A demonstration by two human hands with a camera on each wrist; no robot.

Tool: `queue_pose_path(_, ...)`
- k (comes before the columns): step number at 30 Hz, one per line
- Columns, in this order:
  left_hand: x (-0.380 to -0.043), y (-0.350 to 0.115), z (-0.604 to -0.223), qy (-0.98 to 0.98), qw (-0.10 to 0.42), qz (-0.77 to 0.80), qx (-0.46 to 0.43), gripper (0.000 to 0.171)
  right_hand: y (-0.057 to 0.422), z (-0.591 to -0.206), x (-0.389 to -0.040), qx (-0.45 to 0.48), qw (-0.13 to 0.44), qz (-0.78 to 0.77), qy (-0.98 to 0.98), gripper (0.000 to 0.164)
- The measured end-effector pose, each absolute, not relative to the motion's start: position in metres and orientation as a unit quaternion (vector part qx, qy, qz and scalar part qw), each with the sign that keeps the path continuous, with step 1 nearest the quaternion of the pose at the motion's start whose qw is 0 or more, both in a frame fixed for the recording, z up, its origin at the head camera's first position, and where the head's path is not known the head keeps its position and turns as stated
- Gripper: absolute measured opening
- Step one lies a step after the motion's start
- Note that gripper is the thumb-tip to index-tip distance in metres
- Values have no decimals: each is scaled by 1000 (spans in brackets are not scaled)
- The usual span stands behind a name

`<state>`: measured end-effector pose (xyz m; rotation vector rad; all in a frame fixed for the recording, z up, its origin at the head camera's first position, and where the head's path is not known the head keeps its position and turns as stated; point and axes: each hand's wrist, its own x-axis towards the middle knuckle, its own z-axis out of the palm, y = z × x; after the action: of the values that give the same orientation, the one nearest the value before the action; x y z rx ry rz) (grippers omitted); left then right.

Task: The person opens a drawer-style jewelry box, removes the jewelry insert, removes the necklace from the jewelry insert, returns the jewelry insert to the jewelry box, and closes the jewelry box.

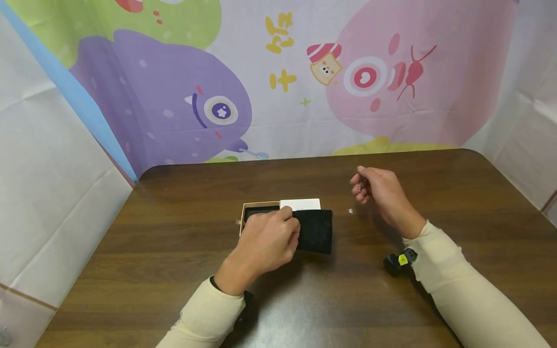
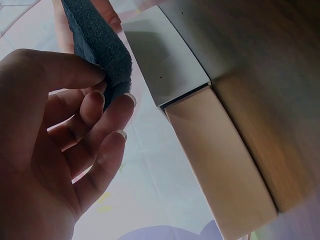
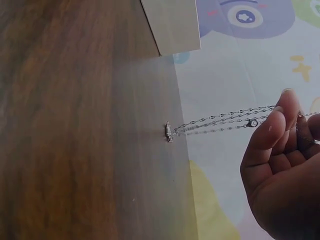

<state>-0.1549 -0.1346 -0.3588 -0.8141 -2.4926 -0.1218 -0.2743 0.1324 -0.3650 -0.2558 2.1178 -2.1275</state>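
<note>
In the head view my left hand [image 1: 269, 239] pinches a black, soft-looking foam pad [image 1: 315, 232] and holds it up above the table. Thumb and fingertips grip the edge of the pad [image 2: 112, 55] in the left wrist view. Over to the right, my right hand [image 1: 383, 193] holds a silver chain necklace between thumb and curled fingers. Its doubled chain [image 3: 215, 120] hangs from the fingers, a lobster clasp [image 3: 252, 123] shows along it, and a small pendant [image 3: 168, 132] dangles at the end, above the table. Part of the chain is hidden within the hand.
Behind my left hand lies a small drawer box, its white sleeve [image 1: 300, 203] on the right and its drawer [image 1: 261, 203], dark inside, pulled out leftward. The brown wooden table [image 1: 174, 270] ends at a cartoon-printed cloth [image 1: 283, 111].
</note>
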Motion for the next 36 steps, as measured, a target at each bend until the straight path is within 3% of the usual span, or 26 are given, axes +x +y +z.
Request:
queue_pose_path(12, -155, -135, -360, -920, 252, -45, -298, 10, 133, -370, -274, -87, 83, -665, 738, 36)
queue_pose_path(36, -157, -135, -363, -919, 255, -41, -299, 10, 143, -374, -281, -79, 116, -511, 848, 35)
